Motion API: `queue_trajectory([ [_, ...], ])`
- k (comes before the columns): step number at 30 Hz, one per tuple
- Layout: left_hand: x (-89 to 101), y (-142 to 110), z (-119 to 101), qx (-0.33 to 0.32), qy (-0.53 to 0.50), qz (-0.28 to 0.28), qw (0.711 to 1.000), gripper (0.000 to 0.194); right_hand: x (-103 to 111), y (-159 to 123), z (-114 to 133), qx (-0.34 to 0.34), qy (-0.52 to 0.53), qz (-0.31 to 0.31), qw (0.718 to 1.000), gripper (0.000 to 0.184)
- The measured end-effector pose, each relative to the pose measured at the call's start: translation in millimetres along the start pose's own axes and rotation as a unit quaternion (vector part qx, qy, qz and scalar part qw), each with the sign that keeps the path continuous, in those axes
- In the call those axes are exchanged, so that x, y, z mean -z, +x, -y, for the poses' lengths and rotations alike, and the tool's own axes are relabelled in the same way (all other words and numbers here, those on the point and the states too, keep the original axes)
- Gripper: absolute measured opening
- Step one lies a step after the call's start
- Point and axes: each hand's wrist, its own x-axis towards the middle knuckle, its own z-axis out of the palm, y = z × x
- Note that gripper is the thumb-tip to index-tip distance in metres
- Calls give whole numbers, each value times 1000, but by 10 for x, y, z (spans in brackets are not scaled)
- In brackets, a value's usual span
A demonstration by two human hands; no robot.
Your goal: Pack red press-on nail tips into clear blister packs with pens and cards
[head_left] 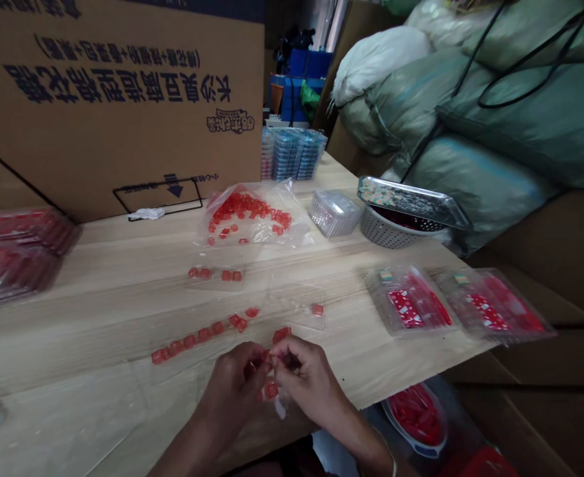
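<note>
My left hand (235, 387) and my right hand (306, 377) meet at the near edge of the wooden table (98, 311). Both are closed in a pinch around small red square pieces (271, 389) and a bit of clear plastic between the fingertips. A row of the same red pieces (193, 341) lies on clear plastic just beyond my left hand. One single red piece (317, 309) sits in a clear tray beyond my right hand. Farther back, an open clear bag (252, 215) holds a heap of red pieces.
A big printed cardboard box (118, 99) stands at the back left. Stacked clear trays (292, 154), a clear lidded box (334, 212), a grey basket (396, 228) under a metal tray, two packed clear packs (411, 301), red packs (14, 255) at left, stuffed sacks (495, 99) at right.
</note>
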Motion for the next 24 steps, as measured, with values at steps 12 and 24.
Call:
queue_trajectory([
  [12, -112, -44, -5, -167, 61, -82, 981, 25, 34, 23, -170, -96, 235, 36, 967, 32],
  [24, -44, 36, 175, 109, -249, -92, 958, 25, 894, 648, -453, 179, -412, 14, 893, 18],
])
